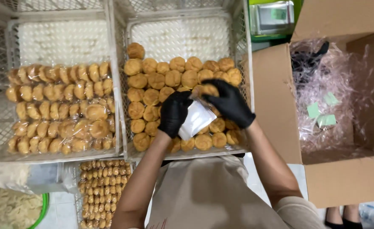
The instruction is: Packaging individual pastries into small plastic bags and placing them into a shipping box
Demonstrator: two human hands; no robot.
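Both my hands wear black gloves and meet over a white crate (248, 80) of loose round golden pastries (166, 78). My left hand (174, 112) grips a small clear plastic bag (195, 118) by its left side. My right hand (229, 103) holds the bag's top edge and pinches one pastry (208, 90) at the bag's mouth. The bag looks nearly flat and whitish.
A second white crate (115, 85) on the left holds pastries packed in clear bags (60, 110). An open cardboard box (280, 106) lined with clear plastic stands at right. Another tray of small pastries (104, 191) sits lower left, beside a green-rimmed bowl (43, 208).
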